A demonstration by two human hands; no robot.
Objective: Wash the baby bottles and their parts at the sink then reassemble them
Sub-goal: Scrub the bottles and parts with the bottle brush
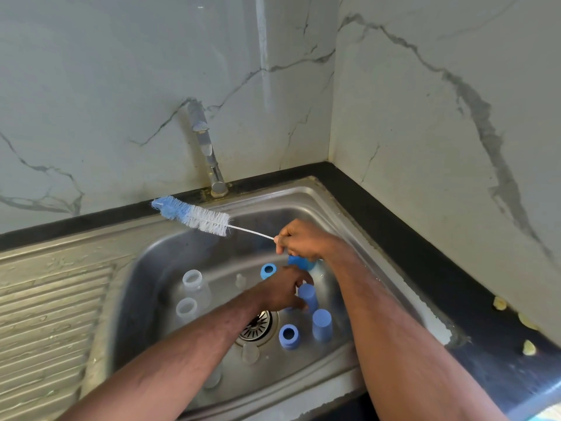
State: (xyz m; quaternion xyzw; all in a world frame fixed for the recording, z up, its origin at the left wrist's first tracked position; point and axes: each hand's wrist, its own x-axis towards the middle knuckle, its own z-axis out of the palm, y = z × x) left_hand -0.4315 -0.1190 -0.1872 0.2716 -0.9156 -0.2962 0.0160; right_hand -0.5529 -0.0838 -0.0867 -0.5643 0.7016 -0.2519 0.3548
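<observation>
Both hands work over the steel sink (306, 192), and the drain (256, 326) at its bottom serves as the mark for everything else. The right hand (303, 241) is above and beyond the drain, its fingers curled tight round the wire handle of the brush (194, 215), whose blue-and-white bristles stick out to the left over the sink's back rim, below the tap (208, 153). Under that hand a blue part (299, 262) shows; whether the hand holds it too cannot be told. The left hand (282, 291) hangs just beyond the drain, fingers bent down at a blue cap (308, 297) and touching it, though a firm grip cannot be made out. A second cap (321, 325) stands just right of the drain, and a blue ring (289, 336) lies at the drain's near right. Another ring (268, 270) sits beyond the drain. Two clear bottles (194, 287) stand left of the drain, mouths up. A clear teat (250, 354) rests just in front of the drain. The dark tabletop (409, 238) runs along the sink's right side.
</observation>
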